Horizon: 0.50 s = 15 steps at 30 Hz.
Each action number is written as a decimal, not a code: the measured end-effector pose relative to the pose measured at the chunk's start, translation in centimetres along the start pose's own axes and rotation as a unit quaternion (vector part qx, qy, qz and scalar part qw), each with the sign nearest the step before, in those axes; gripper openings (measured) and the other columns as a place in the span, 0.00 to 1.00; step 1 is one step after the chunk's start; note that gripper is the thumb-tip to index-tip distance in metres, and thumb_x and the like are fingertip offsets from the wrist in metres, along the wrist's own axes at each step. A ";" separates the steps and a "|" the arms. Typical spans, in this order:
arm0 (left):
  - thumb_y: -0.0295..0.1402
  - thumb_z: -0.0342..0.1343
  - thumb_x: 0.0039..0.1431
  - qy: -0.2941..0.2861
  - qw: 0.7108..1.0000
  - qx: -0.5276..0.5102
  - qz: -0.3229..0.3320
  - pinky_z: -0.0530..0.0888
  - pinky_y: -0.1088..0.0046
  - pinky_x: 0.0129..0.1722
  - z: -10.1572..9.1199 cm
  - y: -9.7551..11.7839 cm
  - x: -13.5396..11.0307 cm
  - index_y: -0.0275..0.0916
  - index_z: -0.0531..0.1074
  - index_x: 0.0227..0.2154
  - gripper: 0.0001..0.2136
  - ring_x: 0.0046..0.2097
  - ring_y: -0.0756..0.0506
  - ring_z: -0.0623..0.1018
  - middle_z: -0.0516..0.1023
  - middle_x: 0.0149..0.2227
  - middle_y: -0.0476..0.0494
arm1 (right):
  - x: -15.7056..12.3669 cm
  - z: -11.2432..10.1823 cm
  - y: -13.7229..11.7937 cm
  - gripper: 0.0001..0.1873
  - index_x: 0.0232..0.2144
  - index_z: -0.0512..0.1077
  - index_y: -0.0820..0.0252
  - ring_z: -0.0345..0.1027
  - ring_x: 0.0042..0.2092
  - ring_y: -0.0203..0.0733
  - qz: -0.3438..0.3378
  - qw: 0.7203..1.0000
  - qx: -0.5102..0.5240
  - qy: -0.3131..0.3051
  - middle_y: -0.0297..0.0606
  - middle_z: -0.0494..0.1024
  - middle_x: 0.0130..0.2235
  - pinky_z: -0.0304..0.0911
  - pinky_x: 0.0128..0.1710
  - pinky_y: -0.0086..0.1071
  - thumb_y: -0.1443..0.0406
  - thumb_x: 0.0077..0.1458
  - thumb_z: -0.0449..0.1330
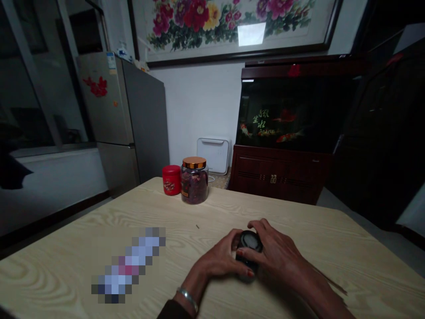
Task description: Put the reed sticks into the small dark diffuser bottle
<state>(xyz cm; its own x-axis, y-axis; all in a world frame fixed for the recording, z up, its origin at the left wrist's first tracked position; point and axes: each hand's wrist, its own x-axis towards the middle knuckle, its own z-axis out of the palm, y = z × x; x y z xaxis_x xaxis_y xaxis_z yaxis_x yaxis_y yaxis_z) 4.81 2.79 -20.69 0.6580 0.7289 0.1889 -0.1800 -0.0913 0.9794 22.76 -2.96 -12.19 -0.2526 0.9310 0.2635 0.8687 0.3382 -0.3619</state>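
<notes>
A small dark jar or cup with a round black lid (250, 239) stands on the wooden table (159, 274) in front of me. My left hand (219, 258) is wrapped round its left side, with the thumb across the front. From the right, my right hand (278, 246) grips the lid's edge, thumb in front and fingers behind. The lower body of the jar is mostly hidden by my fingers, and its contents cannot be seen. A silver bangle (187, 299) sits on my left wrist.
Near the table's far edge stand a red canister (171, 180) and a clear jar with a copper-coloured lid (194, 184), filled with dried flowers. A pixelated long object (129, 266) lies at left. Thin dark sticks (330, 280) lie beside my right forearm. Beyond are a fridge (146, 119) and an aquarium (292, 115).
</notes>
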 end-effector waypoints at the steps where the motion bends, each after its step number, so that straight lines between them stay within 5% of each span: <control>1: 0.30 0.77 0.31 0.010 1.000 0.017 0.003 0.71 0.65 0.49 0.4 -0.2 0.1 0.39 0.68 0.53 0.41 0.52 0.39 0.74 0.75 0.51 0.39 | 0.2 0.1 -0.3 0.20 0.42 0.70 0.54 0.71 0.42 0.50 -0.002 0.999 -0.035 -0.003 0.40 0.73 0.41 0.63 0.40 0.41 0.48 0.55 0.62; 9: 0.28 0.72 0.38 0.033 0.998 0.036 0.026 0.70 0.74 0.37 0.9 -0.3 0.2 0.35 0.75 0.42 0.24 0.38 0.47 0.75 0.78 0.38 0.48 | 1.8 0.3 -1.1 0.16 0.34 0.72 0.57 0.72 0.37 0.49 -0.013 0.992 -0.126 -0.025 0.41 0.73 0.37 0.65 0.37 0.39 0.50 0.57 0.61; 15: 0.28 0.72 0.35 0.047 0.998 0.035 0.021 0.70 0.74 0.37 0.9 -0.3 0.1 0.35 0.76 0.42 0.26 0.38 0.46 0.74 0.78 0.38 0.47 | 1.6 -0.5 -0.2 0.14 0.42 0.74 0.57 0.73 0.44 0.53 -0.046 0.996 -0.055 -0.061 0.45 0.75 0.43 0.68 0.44 0.44 0.57 0.57 0.59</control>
<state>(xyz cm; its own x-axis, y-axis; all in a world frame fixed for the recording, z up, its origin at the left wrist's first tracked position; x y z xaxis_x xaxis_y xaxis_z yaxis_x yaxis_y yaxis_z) 5.61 2.25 -20.87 0.5789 0.7837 0.2250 -0.1512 -0.1680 0.9741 22.44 -1.56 -11.23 -0.3771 0.9089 0.1783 0.8794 0.4117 -0.2389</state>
